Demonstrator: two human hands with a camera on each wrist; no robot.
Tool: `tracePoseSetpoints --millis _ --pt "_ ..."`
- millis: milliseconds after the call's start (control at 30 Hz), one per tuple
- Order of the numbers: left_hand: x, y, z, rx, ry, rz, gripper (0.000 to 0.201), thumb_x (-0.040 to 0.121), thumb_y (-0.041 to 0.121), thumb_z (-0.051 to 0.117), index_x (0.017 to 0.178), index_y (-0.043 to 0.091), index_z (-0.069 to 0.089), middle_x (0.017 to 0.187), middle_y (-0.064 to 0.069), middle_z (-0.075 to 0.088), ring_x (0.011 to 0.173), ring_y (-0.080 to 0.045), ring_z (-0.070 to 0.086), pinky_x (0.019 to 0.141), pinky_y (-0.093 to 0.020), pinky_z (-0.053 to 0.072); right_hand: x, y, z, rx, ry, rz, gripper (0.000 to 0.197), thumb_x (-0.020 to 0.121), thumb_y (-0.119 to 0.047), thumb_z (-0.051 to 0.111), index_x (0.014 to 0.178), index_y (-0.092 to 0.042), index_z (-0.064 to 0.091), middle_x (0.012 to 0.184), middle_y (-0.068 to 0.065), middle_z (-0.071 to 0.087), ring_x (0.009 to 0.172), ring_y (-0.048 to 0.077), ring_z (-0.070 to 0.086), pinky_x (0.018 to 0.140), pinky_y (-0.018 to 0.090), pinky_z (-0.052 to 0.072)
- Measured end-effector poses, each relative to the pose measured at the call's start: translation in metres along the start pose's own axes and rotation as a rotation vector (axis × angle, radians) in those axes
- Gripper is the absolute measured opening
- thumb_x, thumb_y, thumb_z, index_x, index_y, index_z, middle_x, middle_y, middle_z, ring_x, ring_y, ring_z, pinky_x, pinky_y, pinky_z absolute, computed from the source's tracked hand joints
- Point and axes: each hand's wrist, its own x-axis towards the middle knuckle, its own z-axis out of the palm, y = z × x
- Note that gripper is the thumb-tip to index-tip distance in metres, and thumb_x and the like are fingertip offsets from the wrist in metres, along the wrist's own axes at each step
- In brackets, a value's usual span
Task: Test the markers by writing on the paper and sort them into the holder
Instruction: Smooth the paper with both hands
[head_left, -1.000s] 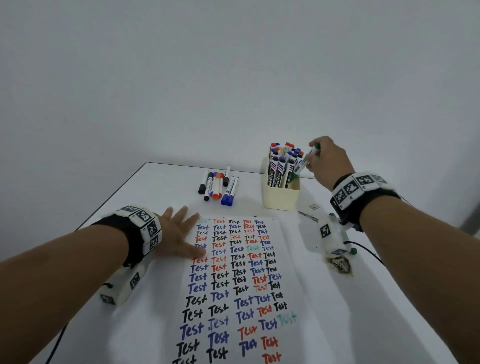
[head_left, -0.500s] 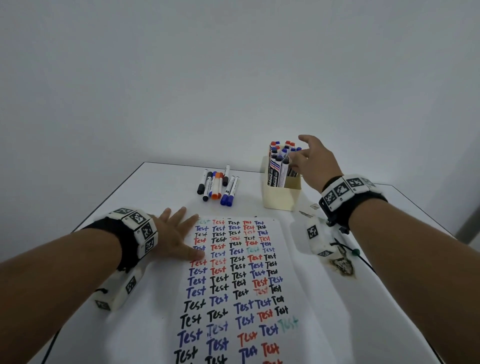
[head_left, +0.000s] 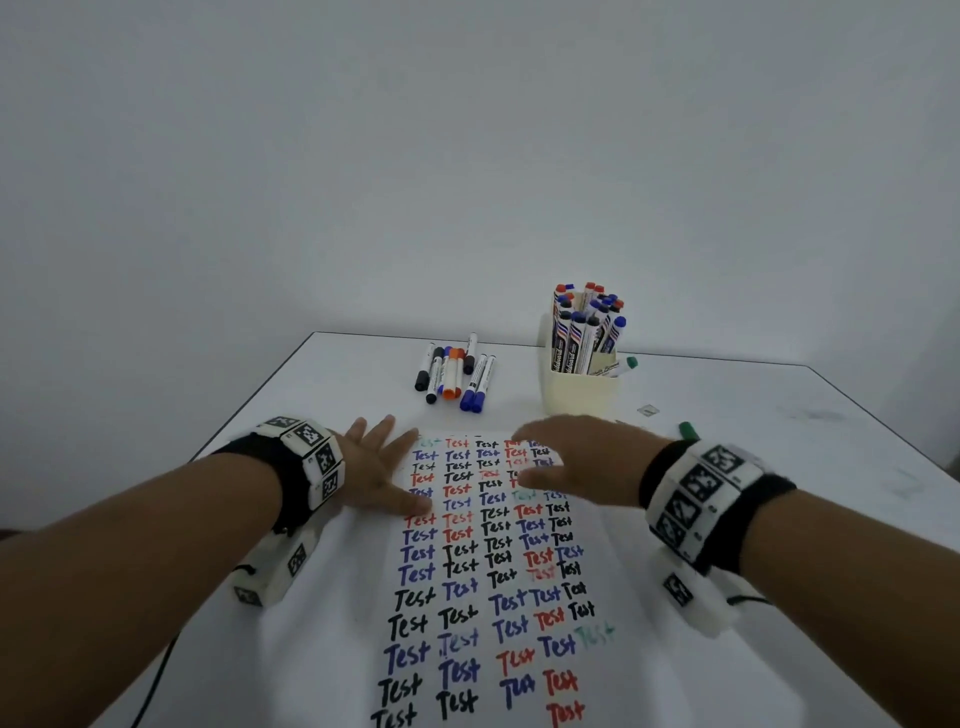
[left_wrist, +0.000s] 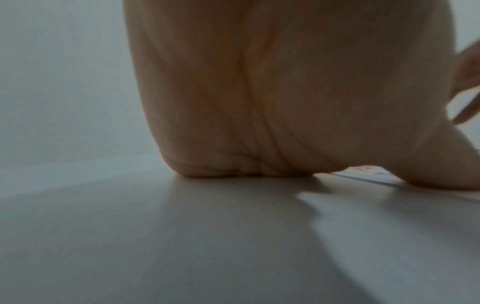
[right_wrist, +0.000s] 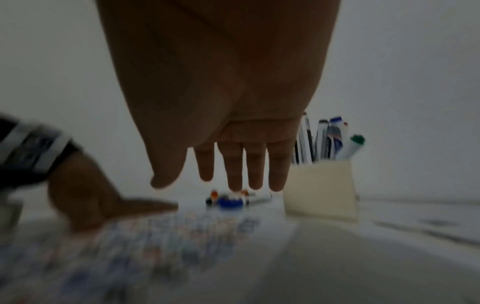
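Note:
The white paper (head_left: 493, 571), covered in rows of the word "Test", lies on the table. My left hand (head_left: 382, 470) presses flat on its upper left edge, fingers spread. My right hand (head_left: 566, 457) hovers open and empty above the paper's top right, fingers straight (right_wrist: 233, 164). The cream holder (head_left: 579, 395) stands behind it, packed with upright markers; a green-capped marker (head_left: 626, 364) leans out on its right side. Several loose markers (head_left: 454, 376) lie in a row at the far middle of the table. In the left wrist view my palm (left_wrist: 259, 102) rests on the table.
A small green cap (head_left: 688, 430) lies on the table right of the paper, near my right wrist. A small square tag (head_left: 648, 410) lies right of the holder. The table's far edge (head_left: 363, 338) meets a plain wall. A cable runs from each wrist.
My right hand let go of the green marker in the holder, then drew back toward me and to the left, ending over the paper. The left hand stayed put.

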Motion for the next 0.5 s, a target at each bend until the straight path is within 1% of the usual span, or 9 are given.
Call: tracePoseSetpoints --millis 67,167,200,233,300,333,367,433,500 --pt "0.000 0.001 0.000 -0.008 0.008 -0.005 0.138 0.041 0.106 0.023 0.153 0.039 -0.022 0.163 0.003 -0.027 0.152 -0.030 -0.016 0.122 -0.057 0.003 -0.005 0.003 0.013 0.073 -0.015 0.053 0.071 0.100 -0.066 0.045 0.160 -0.032 0.027 0.166 -0.007 0.032 0.148 0.015 0.036 0.121 0.041 0.031" --pt "-0.001 -0.002 -0.004 -0.023 0.025 -0.008 0.119 0.060 0.102 0.025 0.154 0.041 -0.016 0.165 0.004 -0.021 0.153 -0.029 -0.009 0.122 -0.056 0.004 -0.007 0.008 0.019 0.079 -0.088 0.121 0.087 0.097 -0.072 0.039 0.165 -0.029 0.006 0.173 -0.004 0.002 0.158 0.017 0.012 0.126 0.041 0.015" --pt "0.000 -0.003 -0.006 -0.034 0.041 0.002 0.116 0.062 0.102 0.022 0.156 0.041 -0.009 0.167 0.001 -0.013 0.154 -0.031 -0.002 0.122 -0.056 0.008 -0.007 0.008 0.021 0.063 -0.134 0.123 0.092 0.096 -0.074 0.039 0.165 -0.028 0.000 0.173 -0.004 -0.006 0.159 0.017 0.006 0.126 0.041 0.012" --pt "0.003 -0.003 -0.009 -0.049 0.094 0.016 0.120 0.058 0.105 0.018 0.158 0.039 0.003 0.168 -0.003 0.001 0.153 -0.033 0.010 0.121 -0.054 0.014 -0.006 0.009 0.024 0.038 -0.191 0.117 0.097 0.094 -0.077 0.039 0.165 -0.028 -0.006 0.172 -0.003 -0.013 0.159 0.018 -0.001 0.127 0.043 0.009" --pt "0.008 -0.002 -0.016 -0.089 0.277 0.006 0.136 0.043 0.106 0.008 0.153 0.029 0.031 0.157 -0.009 0.034 0.140 -0.031 0.037 0.113 -0.043 0.028 -0.005 0.011 0.032 -0.043 -0.300 0.096 0.105 0.089 -0.083 0.037 0.162 -0.030 -0.017 0.169 -0.002 -0.025 0.158 0.022 -0.014 0.127 0.046 0.002" --pt "0.011 -0.003 -0.021 -0.116 0.346 -0.014 0.133 0.046 0.104 0.010 0.150 0.025 0.038 0.151 -0.008 0.041 0.135 -0.028 0.043 0.109 -0.039 0.032 -0.005 0.012 0.034 -0.076 -0.333 0.091 0.108 0.087 -0.086 0.035 0.161 -0.031 -0.022 0.168 -0.001 -0.030 0.157 0.023 -0.018 0.127 0.047 -0.001" --pt "0.014 -0.004 -0.027 -0.146 0.385 -0.039 0.121 0.059 0.101 0.019 0.149 0.023 0.039 0.149 -0.008 0.043 0.133 -0.027 0.045 0.106 -0.037 0.034 -0.005 0.013 0.036 -0.092 -0.352 0.091 0.109 0.086 -0.087 0.033 0.159 -0.031 -0.024 0.166 -0.001 -0.032 0.156 0.024 -0.021 0.127 0.046 -0.004" --pt "0.021 -0.009 -0.038 -0.177 0.406 -0.048 0.091 0.085 0.082 0.039 0.153 0.022 0.033 0.153 -0.007 0.039 0.135 -0.027 0.043 0.107 -0.039 0.035 -0.005 0.015 0.036 -0.089 -0.373 0.098 0.109 0.085 -0.088 0.032 0.158 -0.032 -0.027 0.165 -0.002 -0.035 0.155 0.023 -0.024 0.126 0.046 -0.006" --pt "0.029 -0.013 -0.046 -0.158 0.389 -0.022 0.080 0.093 0.069 0.044 0.155 0.022 0.028 0.157 -0.006 0.037 0.138 -0.026 0.042 0.110 -0.041 0.035 -0.005 0.015 0.035 -0.081 -0.391 0.098 0.110 0.083 -0.090 0.031 0.157 -0.034 -0.028 0.164 -0.003 -0.037 0.154 0.021 -0.026 0.127 0.045 -0.007"
